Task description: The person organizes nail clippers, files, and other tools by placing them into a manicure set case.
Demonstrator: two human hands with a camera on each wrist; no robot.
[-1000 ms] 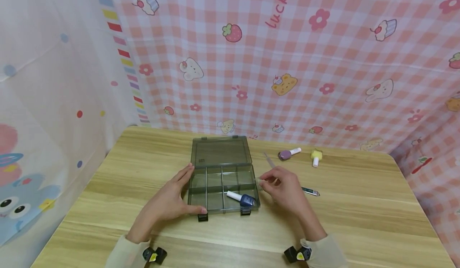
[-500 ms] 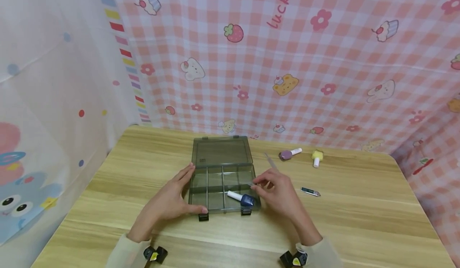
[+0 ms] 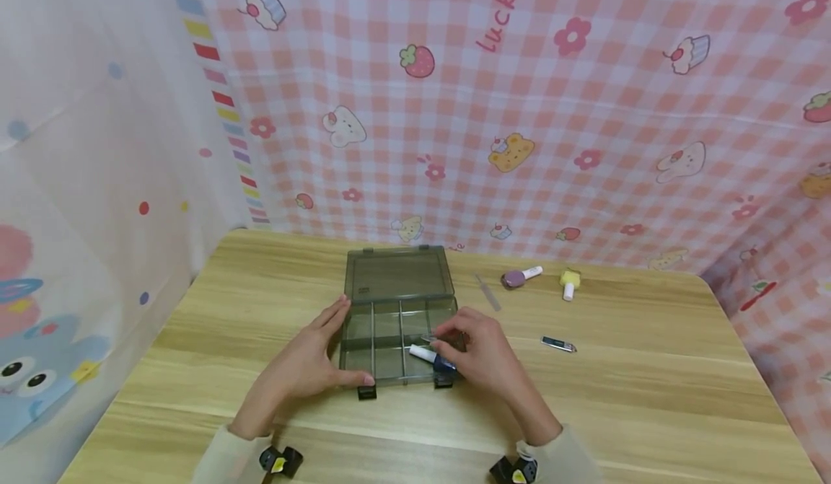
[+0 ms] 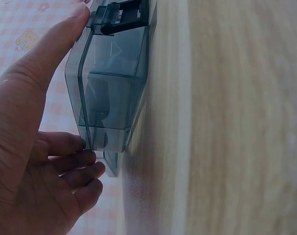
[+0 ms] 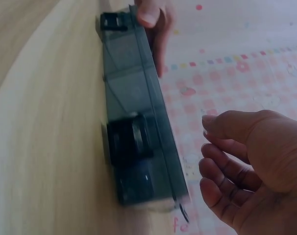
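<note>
A smoky clear compartment box (image 3: pixel 358 363) stands on the table with its lid (image 3: pixel 399 273) folded back. My left hand (image 3: pixel 308 358) holds the box's left side, thumb at the front corner and fingers at the back; the left wrist view shows its fingertips on the rim. Over the right-hand compartments, my right hand (image 3: pixel 477 343) pinches a small, thin, pale piece (image 3: pixel 428 338) between thumb and forefinger; I cannot tell its kind. Partly behind that hand, a dark blue nail polish bottle (image 3: pixel 444 365) with a white cap lies in a front compartment.
Right of the box lies a thin grey strip like a nail file (image 3: pixel 488 293). Behind it to the right are a purple nail polish bottle (image 3: pixel 513 279) and a yellow one (image 3: pixel 570 279). A small dark nail clipper (image 3: pixel 558 344) lies farther right. A checked curtain (image 3: pixel 506 109) hangs behind the table.
My right hand has moved left from beside the box to over its right compartments, carrying the small thin piece. The grey strip and the nail clipper are now uncovered. The left hand keeps its place.
</note>
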